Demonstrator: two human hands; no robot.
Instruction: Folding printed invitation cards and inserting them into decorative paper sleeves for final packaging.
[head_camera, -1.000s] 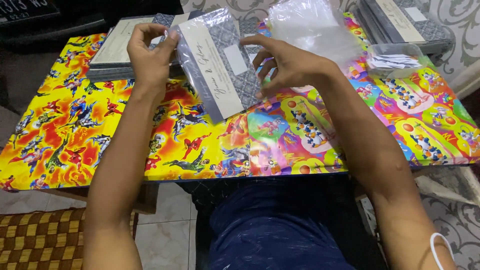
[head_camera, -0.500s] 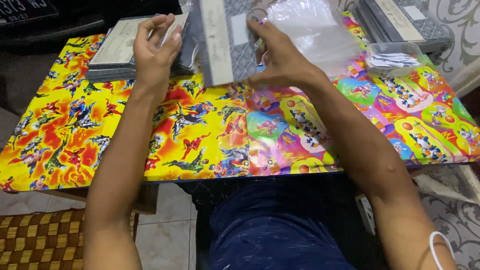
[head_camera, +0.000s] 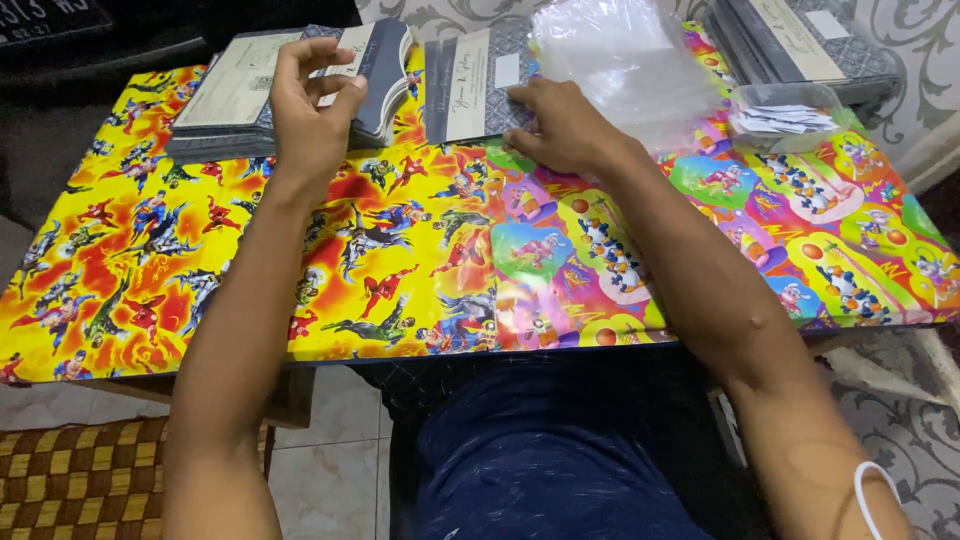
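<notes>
Your left hand (head_camera: 310, 120) is pinching the top grey and cream card (head_camera: 375, 60) off the pile just past it. Your right hand (head_camera: 560, 125) is lying flat, open, on a bagged grey card (head_camera: 470, 85), beside clear plastic bags (head_camera: 620, 60). Many cards are waiting.

Glossy cartoon-print table cover (head_camera: 420, 290), matt paper cards (head_camera: 470, 85), clear crinkled plastic sleeves (head_camera: 620, 60)

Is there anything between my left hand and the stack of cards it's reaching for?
Nothing visible. The left hand is already on the card stack, fingers curled over its top edge. The right hand rests apart on a bagged card beside the clear bags.
</notes>
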